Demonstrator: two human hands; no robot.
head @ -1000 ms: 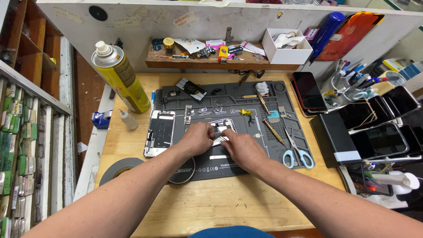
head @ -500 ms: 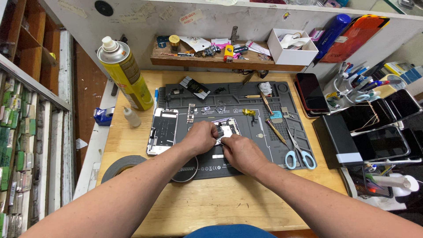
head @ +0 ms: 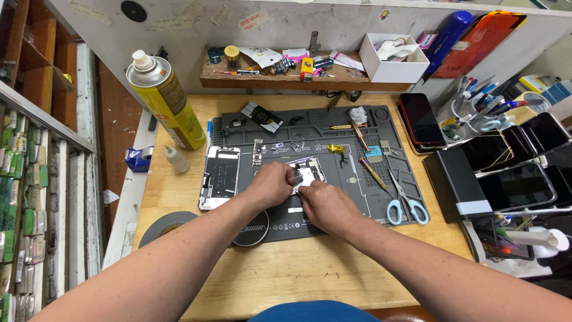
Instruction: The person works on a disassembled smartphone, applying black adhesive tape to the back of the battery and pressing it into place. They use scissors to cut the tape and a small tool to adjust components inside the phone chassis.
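Hands meet at mat centre: my left hand is curled into a near fist, fingertips pinching the left edge of the opened phone body; my right hand is closed down too, thumb and forefinger pressed at the phone's lower left corner. Both grips narrow, both on the same piece — looks like one hand steadies so the other can work a small part. The phone lies flat on the grey repair mat, middle of the wooden bench, insides facing up.

Placement reads as practical: detached screen panel parked just left of the hands, off the work spot; scissors and tweezers to the right, near the right hand; yellow spray can upright at the far left, well apart. Tape roll at the mat's near left corner, partly under my left forearm.

Hard to tell: whether a tool or part sits between the fingertips — the knuckles cover it. Lower half of the phone hidden by both hands. Small parts on the mat too tiny to name.
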